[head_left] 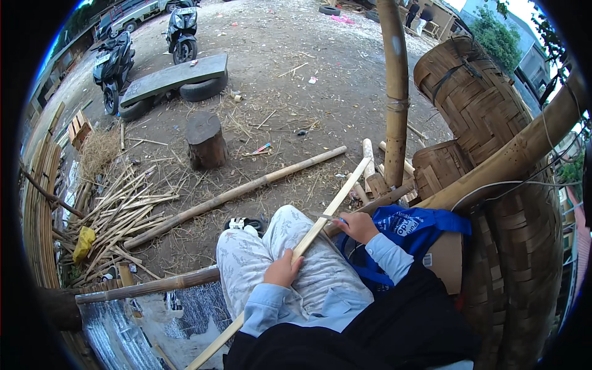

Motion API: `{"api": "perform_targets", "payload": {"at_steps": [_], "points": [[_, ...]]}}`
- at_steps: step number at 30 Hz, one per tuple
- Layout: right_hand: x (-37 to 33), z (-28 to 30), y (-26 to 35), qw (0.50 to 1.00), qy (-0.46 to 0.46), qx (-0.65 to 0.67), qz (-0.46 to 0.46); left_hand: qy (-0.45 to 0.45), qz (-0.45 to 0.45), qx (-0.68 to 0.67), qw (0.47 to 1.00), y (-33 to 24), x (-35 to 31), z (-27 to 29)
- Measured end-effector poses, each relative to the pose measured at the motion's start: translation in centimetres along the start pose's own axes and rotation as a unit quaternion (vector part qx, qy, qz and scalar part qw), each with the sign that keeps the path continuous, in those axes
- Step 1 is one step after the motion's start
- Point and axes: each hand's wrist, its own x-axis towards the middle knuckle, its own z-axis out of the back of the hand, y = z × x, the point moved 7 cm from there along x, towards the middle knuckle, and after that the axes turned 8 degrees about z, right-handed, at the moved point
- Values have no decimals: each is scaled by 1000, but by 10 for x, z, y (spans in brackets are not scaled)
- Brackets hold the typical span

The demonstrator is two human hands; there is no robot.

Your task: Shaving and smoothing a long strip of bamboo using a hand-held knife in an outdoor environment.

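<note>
A long, pale bamboo strip (333, 205) slants across my lap, from beside my left forearm up toward the bamboo post. My left hand (283, 269) is closed around the strip over my thighs. Farther up, my right hand (359, 227) grips a knife (322, 216), its blade lying across the strip. The knife's handle is mostly hidden inside my fingers. Just right of my legs, a blue bag (401, 225) rests against a brown cardboard box (445, 262).
An upright bamboo post (396, 92) and woven bamboo rolls (472, 98) stand at the right. A bamboo pole (240, 196) lies on the ground ahead, near a tree stump (206, 140). Split sticks (132, 206) are heaped at left. Two motorbikes (183, 34) stand farther off.
</note>
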Motion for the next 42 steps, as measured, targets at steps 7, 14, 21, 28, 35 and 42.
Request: {"api": "perform_targets", "payload": {"at_steps": [7,14,21,28,35,42], "points": [[-1,15,-88,956,-114,14,-272,-5,0,4,1000,3,-3,-3],[1,15,21,992,-80,72,-68,-15,-15,-5,1000,-2,0,0],[-15,-19,57,998,-55,-38,12,-7,-17,6,1000,-1,0,-3],[-13,-20,44,996,-59,-34,-56,-3,4,15,1000,3,-2,-6],[-7,6,-28,974,-63,-141,-168,-4,17,37,999,-4,-6,-2],[-8,-14,43,998,-15,-57,1,-13,3,20,1000,3,-3,-7]]}}
